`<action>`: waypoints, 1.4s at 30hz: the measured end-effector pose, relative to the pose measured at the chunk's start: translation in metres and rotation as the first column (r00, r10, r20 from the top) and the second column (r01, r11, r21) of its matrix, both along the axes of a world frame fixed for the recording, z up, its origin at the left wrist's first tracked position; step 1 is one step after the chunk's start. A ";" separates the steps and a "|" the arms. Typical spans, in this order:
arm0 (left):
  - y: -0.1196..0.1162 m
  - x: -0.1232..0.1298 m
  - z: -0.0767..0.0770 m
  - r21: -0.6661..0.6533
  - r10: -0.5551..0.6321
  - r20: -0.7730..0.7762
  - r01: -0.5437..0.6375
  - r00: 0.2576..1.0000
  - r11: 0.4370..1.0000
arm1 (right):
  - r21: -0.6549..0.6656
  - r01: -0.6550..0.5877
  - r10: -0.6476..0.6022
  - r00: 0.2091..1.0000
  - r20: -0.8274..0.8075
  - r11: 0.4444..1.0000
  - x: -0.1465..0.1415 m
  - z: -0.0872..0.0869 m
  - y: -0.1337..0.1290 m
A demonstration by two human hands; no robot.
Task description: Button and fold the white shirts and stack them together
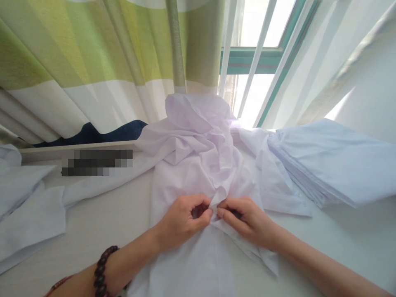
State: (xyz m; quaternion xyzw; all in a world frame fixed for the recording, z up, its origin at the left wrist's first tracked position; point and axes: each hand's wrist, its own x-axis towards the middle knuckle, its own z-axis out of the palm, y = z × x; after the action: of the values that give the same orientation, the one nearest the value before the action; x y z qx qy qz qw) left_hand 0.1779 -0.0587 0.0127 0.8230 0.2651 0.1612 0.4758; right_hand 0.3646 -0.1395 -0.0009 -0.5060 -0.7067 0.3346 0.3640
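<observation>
A white long-sleeved shirt point(185, 173) lies spread and crumpled before me, its upper end bunched near the window and one sleeve stretched to the left. My left hand point(188, 216) pinches the shirt's front edge between thumb and index finger. Right beside it, my right hand point(243, 216) pinches the same strip of cloth, thumb against index finger. The two sets of fingertips almost meet, with a small fold of fabric standing up between them. Whether a button sits between the fingertips is too small to make out.
A stack of folded white garments point(334, 161) lies at the right, and more white cloth point(31, 222) at the left. The pale tabletop point(102, 222) ends at a raised back edge. Behind it hang a green-and-white curtain point(123, 49) and white window bars point(256, 53). A blurred-out dark patch point(97, 162) is near that edge.
</observation>
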 end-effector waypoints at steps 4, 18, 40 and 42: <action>0.001 0.001 0.000 -0.068 -0.004 0.013 0.005 1.000 0.998 | -0.033 -0.012 0.011 0.999 -0.034 0.999 0.002 0.002 0.001; 0.000 -0.001 0.001 -0.043 -0.024 0.007 0.024 1.000 0.999 | -0.002 -0.013 0.013 1.000 0.015 1.000 0.001 -0.001 0.001; -0.001 0.000 0.004 -0.030 -0.023 0.013 0.023 1.000 0.999 | 0.048 0.049 -0.046 0.997 -0.056 0.998 0.000 -0.002 -0.001; -0.001 0.000 0.004 -0.026 -0.024 0.008 0.024 1.000 0.999 | 0.103 0.053 -0.050 0.998 -0.036 0.993 -0.001 -0.003 -0.002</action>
State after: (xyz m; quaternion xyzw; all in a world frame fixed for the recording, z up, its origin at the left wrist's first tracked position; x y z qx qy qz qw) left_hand 0.1778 -0.0601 0.0168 0.8193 0.2556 0.1550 0.4893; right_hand 0.3636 -0.1412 -0.0034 -0.4989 -0.7036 0.2963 0.4102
